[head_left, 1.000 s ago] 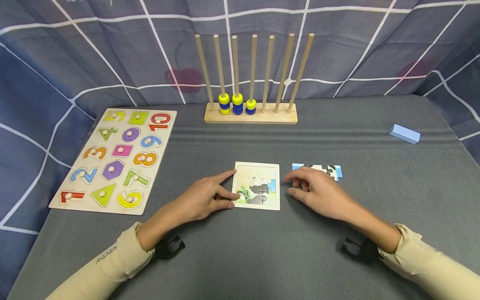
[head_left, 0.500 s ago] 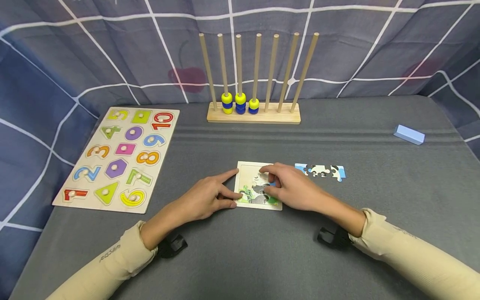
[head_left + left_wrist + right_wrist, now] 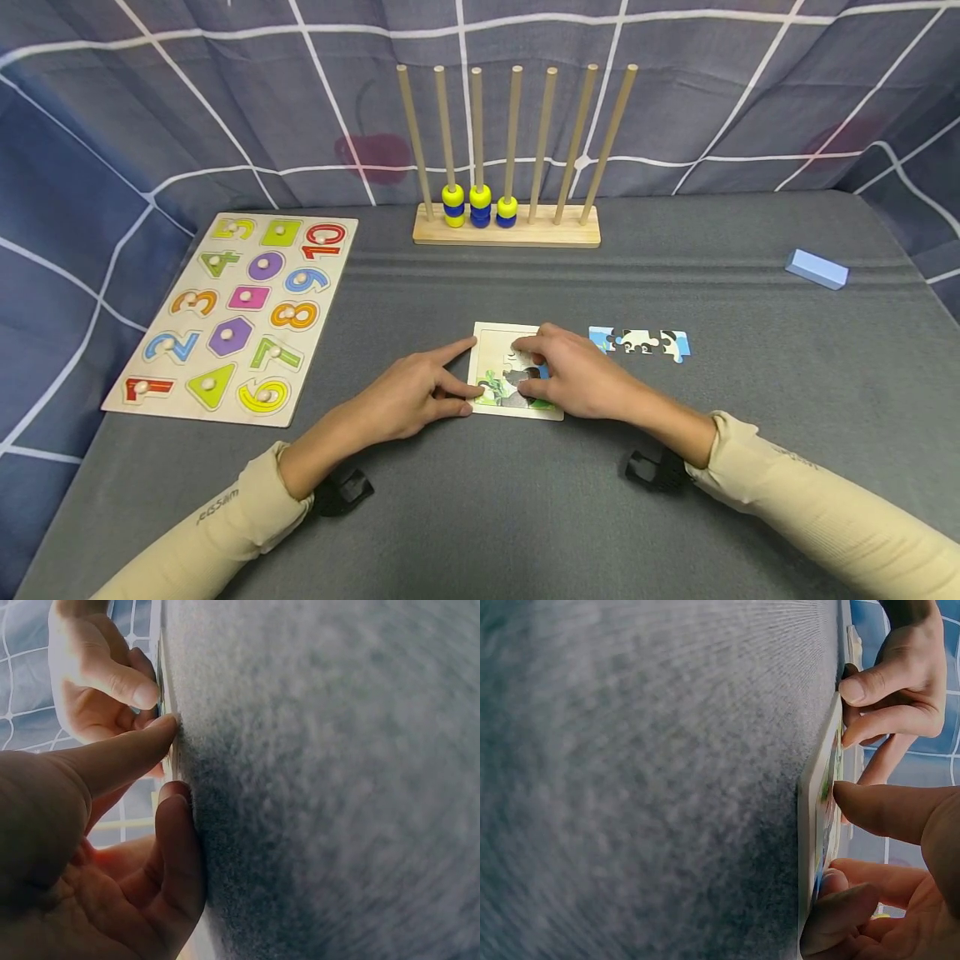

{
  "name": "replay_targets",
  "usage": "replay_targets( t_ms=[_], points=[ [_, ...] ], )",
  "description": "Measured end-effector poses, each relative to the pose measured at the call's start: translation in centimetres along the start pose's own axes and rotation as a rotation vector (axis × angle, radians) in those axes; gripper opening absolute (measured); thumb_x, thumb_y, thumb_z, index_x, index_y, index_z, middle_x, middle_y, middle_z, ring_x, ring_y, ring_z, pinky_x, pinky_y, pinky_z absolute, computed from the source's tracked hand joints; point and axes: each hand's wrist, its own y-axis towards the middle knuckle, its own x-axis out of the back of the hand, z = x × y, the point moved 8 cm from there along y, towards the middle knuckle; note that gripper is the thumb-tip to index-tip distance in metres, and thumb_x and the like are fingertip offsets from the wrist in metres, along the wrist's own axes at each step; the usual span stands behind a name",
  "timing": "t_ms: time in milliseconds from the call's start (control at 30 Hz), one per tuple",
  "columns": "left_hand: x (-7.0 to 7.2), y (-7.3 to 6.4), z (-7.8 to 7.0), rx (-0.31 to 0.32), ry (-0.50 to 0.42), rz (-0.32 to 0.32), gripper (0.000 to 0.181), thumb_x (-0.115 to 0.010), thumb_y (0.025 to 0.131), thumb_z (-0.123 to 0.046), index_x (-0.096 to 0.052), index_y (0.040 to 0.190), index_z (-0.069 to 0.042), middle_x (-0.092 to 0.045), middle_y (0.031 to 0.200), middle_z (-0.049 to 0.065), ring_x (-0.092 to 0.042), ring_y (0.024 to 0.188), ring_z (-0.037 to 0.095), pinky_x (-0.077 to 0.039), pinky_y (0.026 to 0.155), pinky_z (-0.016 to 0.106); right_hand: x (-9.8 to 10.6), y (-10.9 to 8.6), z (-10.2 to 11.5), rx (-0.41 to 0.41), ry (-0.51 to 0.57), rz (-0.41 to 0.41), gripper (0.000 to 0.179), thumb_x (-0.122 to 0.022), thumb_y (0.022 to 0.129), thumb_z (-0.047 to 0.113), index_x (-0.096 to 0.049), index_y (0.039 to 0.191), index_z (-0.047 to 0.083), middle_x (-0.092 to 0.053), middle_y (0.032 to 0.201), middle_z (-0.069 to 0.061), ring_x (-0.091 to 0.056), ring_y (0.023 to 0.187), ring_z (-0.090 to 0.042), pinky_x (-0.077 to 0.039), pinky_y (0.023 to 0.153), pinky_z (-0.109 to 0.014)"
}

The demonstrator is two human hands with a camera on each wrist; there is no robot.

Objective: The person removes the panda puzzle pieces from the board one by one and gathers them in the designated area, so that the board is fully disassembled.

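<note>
A small picture puzzle [image 3: 495, 345] in a pale square frame is laid flat on the grey table [image 3: 480, 508], near its middle, between the two hands. Its left edge is touched by the spread fingers of the left hand [image 3: 405, 393]; nothing is gripped there, the fingertips being set against the frame, one near the far corner, the others near the close one.

The right half of the puzzle is partly covered by the right hand [image 3: 588, 377]. Its face is touched by the thumb and forefinger, held apart, while the remaining fingers are seen bent in the right wrist view; whether a piece is pinched between them cannot be told. Dark, green and blue printed parts can be made out beneath.

Three loose pieces [image 3: 639, 342], printed in blue, black and white, are lined up in a row to the right of the frame, just beyond the right forearm. A board of numbers and shapes [image 3: 261, 322] is placed at the left, and a wooden counting rack [image 3: 525, 236] at the back, where yellow and blue beads [image 3: 480, 206] are threaded on three rods. A light blue block [image 3: 817, 269] is set well apart at the far right.
</note>
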Motion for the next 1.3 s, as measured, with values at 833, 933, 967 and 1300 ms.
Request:
replay_targets(
  t_ms=[833,933,967,1300],
  points=[
    [0.04,0.06,-0.27,-0.005,-0.020,-0.010,0.027,-0.076,0.088,-0.020,-0.076,0.114,-0.013,-0.036,0.154,0.018,-0.053,0.069,-0.002,-0.046,0.083,0.036,0.57,-0.60,-0.01,-0.013,0.063,-0.062,0.041,-0.079,0.083,0.013,-0.062,0.121,0.011,-0.054,0.096,-0.004,-0.049,0.080,-0.017,-0.041,0.065,-0.034],
    [0.03,0.07,-0.24,-0.003,-0.022,-0.008,0.027,-0.076,0.088,-0.020,-0.076,0.114,-0.013,-0.036,0.154,0.018,-0.052,0.068,-0.002,-0.046,0.082,0.036,0.77,-0.69,0.08,-0.006,0.086,-0.076,0.038,-0.077,0.085,0.012,-0.063,0.120,0.012,-0.055,0.100,-0.004,-0.052,0.083,-0.018,-0.042,0.067,-0.035],
    [0.03,0.07,-0.23,-0.002,-0.023,-0.007,0.027,-0.076,0.088,-0.020,-0.076,0.114,-0.013,-0.036,0.154,0.018,-0.052,0.068,-0.003,-0.046,0.082,0.036,0.85,-0.69,0.11,-0.002,0.096,-0.082,0.036,-0.076,0.086,0.011,-0.063,0.119,0.012,-0.057,0.100,-0.004,-0.053,0.084,-0.018,-0.043,0.068,-0.035],
    [0.11,0.05,-0.20,0.002,-0.020,-0.015,0.027,-0.076,0.088,-0.020,-0.076,0.114,-0.013,-0.037,0.153,0.018,-0.053,0.070,0.000,-0.047,0.081,0.036,0.67,-0.55,0.38,0.017,0.205,-0.079,0.031,-0.069,0.089,0.003,-0.059,0.117,0.012,-0.064,0.085,0.003,-0.051,0.061,-0.010,-0.043,0.060,-0.033]
  ],
)
